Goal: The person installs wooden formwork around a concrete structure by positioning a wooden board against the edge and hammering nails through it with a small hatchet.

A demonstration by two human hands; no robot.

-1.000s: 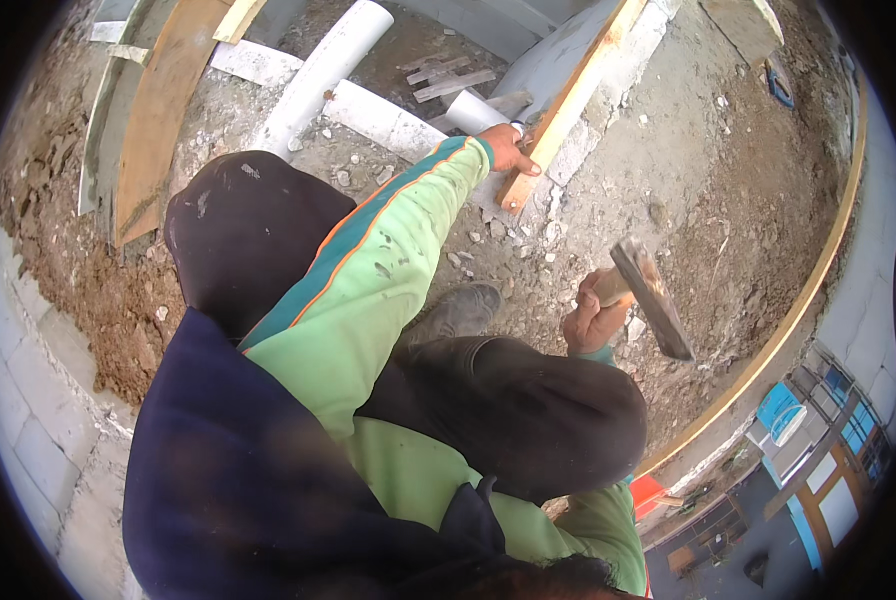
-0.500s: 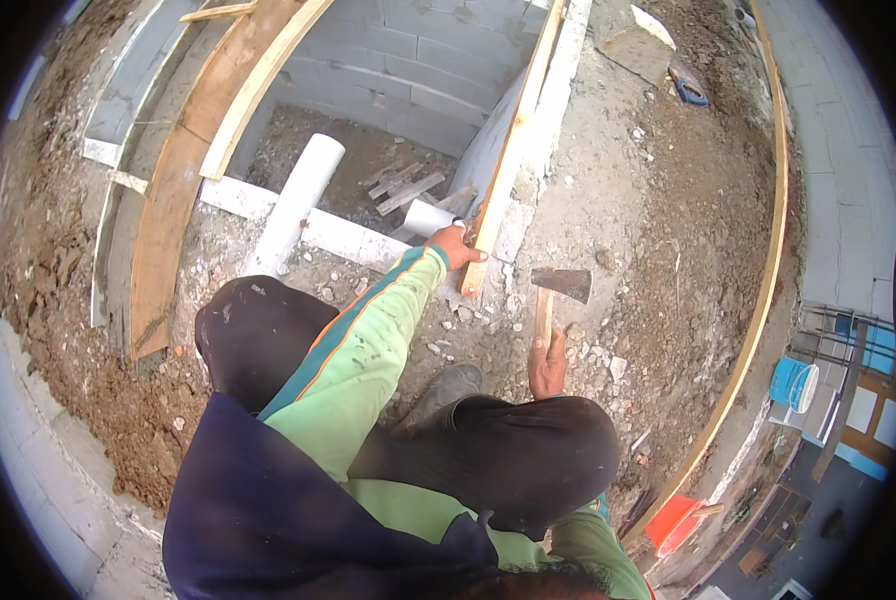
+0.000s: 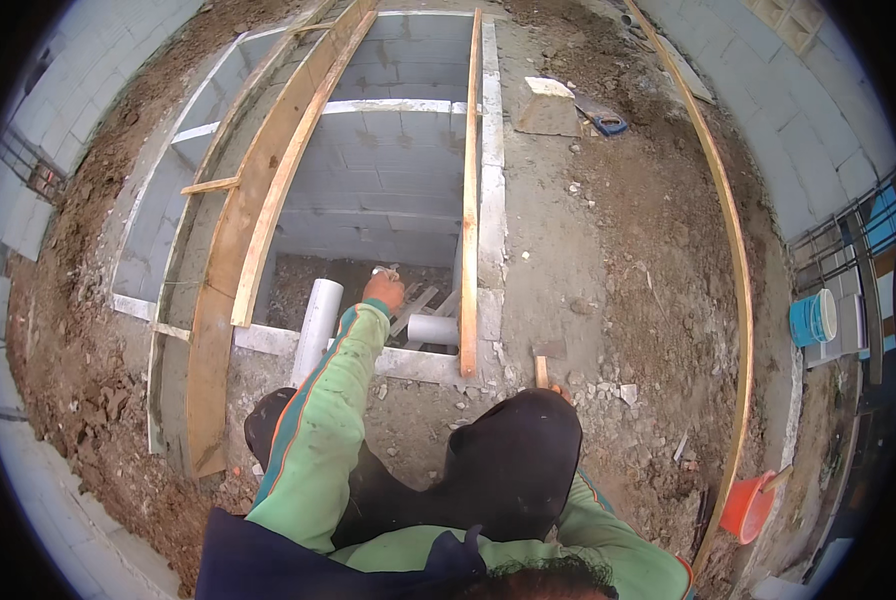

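My left arm stretches forward over a block-walled pit (image 3: 368,238). My left hand (image 3: 385,291) is closed near its opening, with something small and pale at the fingertips that I cannot make out. Two white pipes, one slanting (image 3: 317,325) and one lying sideways (image 3: 434,329), flank this hand. To its right, a long wooden batten (image 3: 470,210) runs along the pit's edge. My right hand (image 3: 561,392), mostly hidden behind my knee, grips the wooden handle of a hatchet (image 3: 541,371). The hatchet's grey blade lies low over the rubble and is hard to pick out.
On the left, another batten (image 3: 298,180) and a wide plank (image 3: 230,300) edge a mortar strip. A concrete block (image 3: 548,108) and a blue-handled saw (image 3: 605,122) lie at far right. A long timber (image 3: 723,210), blue bucket (image 3: 813,318) and orange bucket (image 3: 748,510) stand further right.
My left hand has left the near end of the right batten and moved left and forward over the pit. The hatchet stays in my right hand, and the view has tilted up.
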